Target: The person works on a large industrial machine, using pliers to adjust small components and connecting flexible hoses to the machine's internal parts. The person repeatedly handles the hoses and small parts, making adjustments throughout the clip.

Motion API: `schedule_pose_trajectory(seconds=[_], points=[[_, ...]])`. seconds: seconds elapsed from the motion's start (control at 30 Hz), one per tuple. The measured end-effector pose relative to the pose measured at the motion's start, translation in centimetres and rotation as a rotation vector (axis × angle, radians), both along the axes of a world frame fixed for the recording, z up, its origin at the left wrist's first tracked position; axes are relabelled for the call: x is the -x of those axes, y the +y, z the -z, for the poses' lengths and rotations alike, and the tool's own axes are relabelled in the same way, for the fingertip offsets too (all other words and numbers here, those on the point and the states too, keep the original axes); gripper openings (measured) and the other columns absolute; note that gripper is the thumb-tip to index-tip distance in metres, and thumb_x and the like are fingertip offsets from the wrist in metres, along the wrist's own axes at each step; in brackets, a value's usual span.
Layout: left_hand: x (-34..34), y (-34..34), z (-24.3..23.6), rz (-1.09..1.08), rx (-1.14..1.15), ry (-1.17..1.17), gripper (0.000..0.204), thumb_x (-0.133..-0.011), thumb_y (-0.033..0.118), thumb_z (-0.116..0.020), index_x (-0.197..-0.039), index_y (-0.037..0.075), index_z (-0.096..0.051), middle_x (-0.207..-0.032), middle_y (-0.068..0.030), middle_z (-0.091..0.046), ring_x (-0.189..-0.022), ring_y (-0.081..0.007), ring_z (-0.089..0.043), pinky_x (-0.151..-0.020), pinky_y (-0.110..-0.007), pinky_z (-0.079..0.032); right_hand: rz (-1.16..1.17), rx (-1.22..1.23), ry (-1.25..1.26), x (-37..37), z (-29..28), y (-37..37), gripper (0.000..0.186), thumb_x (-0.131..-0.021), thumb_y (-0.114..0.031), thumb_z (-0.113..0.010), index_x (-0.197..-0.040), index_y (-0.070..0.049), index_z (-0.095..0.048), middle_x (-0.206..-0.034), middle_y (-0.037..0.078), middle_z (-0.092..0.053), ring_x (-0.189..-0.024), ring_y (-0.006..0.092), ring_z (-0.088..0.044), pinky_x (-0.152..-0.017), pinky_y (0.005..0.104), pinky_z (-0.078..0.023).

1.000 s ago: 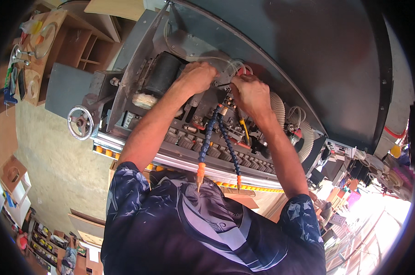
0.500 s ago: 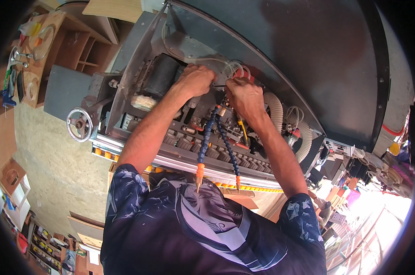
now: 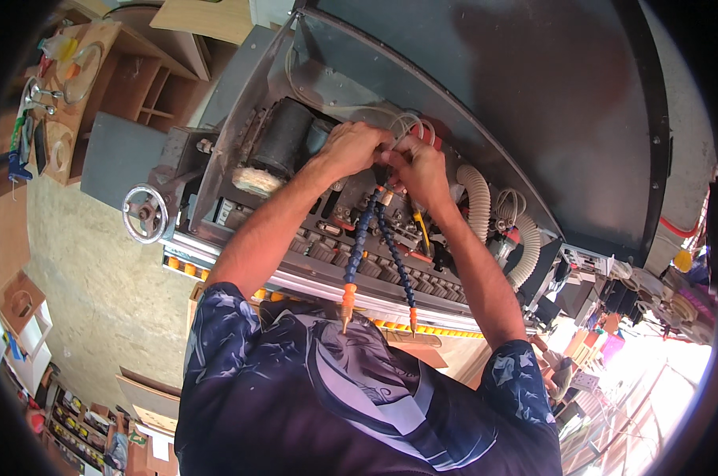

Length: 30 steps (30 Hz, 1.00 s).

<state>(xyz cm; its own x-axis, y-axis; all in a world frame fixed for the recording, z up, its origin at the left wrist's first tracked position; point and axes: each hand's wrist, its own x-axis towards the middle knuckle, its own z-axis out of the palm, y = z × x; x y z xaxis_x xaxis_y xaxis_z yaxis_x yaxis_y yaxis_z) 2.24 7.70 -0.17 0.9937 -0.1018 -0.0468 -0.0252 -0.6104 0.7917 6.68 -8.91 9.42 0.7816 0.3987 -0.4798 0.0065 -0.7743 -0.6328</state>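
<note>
Both of my hands reach into the open housing of a long grey machine (image 3: 307, 258) and meet over its inner parts. My left hand (image 3: 356, 149) is closed, its fingertips pressed together beside the right hand. My right hand (image 3: 422, 168) has its thumb and fingers pinched together; whatever lies between the fingertips is hidden. Clear thin tubes (image 3: 409, 123) loop just behind the fingers. Below the hands, two blue jointed hoses (image 3: 362, 234) with orange tips hang toward me. A black motor (image 3: 283, 136) stands left of my left hand, with a pale fluffy polishing wheel (image 3: 256, 182) at its near end.
A raised dark cover (image 3: 549, 103) stands behind the machine. A metal handwheel (image 3: 145, 213) juts out at its left end. Ribbed pale hoses (image 3: 476, 202) rise right of my right hand, near a yellow-handled tool (image 3: 421, 227). Wooden shelving (image 3: 129, 79) stands at the far left.
My left hand has moved right, against my right hand, whose fingers have turned and closed in. A thin dark rod seen between the hands before is now hidden. The view has shifted slightly.
</note>
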Motion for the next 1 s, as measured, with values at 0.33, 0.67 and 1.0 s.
schedule_pose_trajectory(seconds=[0.33, 0.67, 1.0], points=[[0.2, -0.1, 0.8, -0.056, -0.010, -0.082, 0.025, -0.083, 0.027, -0.090, -0.107, 0.021, -0.085, -0.096, -0.0122, -0.081, -0.098, -0.0345, -0.078, -0.085, -0.048, -0.061, -0.599, 0.353, -0.546, 1.0, -0.8, 0.5, 0.026, -0.101, -0.016, -0.069, -0.113, 0.006, -0.065, -0.102, 0.033, -0.073, -0.095, 0.0510, -0.075, -0.081, 0.0573, -0.061], [0.3, -0.1, 0.5, 0.003, -0.133, 0.030, 0.025, -0.085, 0.033, -0.089, -0.107, 0.021, -0.084, -0.095, -0.0117, -0.082, -0.094, -0.0361, -0.079, -0.089, -0.050, -0.059, -0.250, 0.322, -0.230, -4.1, 3.0, 0.0, 0.035, -0.095, -0.027, -0.069, -0.105, 0.006, -0.075, -0.095, 0.030, -0.075, -0.097, 0.0444, -0.077, -0.090, 0.0523, -0.060], [0.3, -0.5, 0.6, 0.012, -0.174, 0.047, 0.023, -0.089, 0.033, -0.086, -0.108, 0.021, -0.084, -0.095, -0.0138, -0.081, -0.092, -0.0371, -0.079, -0.079, -0.051, -0.059, -0.722, 0.299, -0.630, -0.2, -1.0, -0.3, 0.028, -0.094, -0.007, -0.075, -0.119, 0.004, -0.070, -0.136, 0.027, -0.065, -0.118, 0.0450, -0.071, -0.094, 0.0554, -0.061]])
